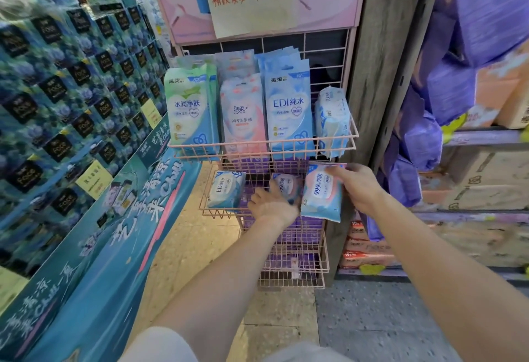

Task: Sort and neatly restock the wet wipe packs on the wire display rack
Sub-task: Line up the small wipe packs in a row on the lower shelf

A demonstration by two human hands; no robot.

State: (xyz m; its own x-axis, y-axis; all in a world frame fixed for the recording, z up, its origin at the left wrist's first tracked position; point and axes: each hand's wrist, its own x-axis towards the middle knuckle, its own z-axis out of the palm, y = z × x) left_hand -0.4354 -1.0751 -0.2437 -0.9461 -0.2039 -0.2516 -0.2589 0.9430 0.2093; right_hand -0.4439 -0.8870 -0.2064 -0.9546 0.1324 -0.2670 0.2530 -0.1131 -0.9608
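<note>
Nearest the camera, both forearms are reaching out toward the wire rack (294,273). The right hand (357,187) is pinching a pink-and-blue 99.9 pack (322,194) by its upper right edge, fingers curled over the top, holding it upright at the right end of the middle basket (217,214). Whether the pack is already inside the wire is hard to tell. Beside it, the left hand (272,204) is lying open, its fingers stretching flat against a second 99.9 pack (287,185) in that basket. An EDI pack (226,190) is sitting well apart at the left end. Beyond and above, the top basket (257,144) is carrying upright rows of green packs (191,110), pink packs (243,115) and blue packs (289,110). A thick pack (332,118) is leaning at its right end, right over the working hand. The held pack is hanging from one edge only, so the slick film could slip and drop it into the lower baskets (294,247) or onto the floor. Lifting the right hand carelessly could knock the leaning thick pack out over the rim. A hard push from the left hand could skew the second pack rather than line it up.
</note>
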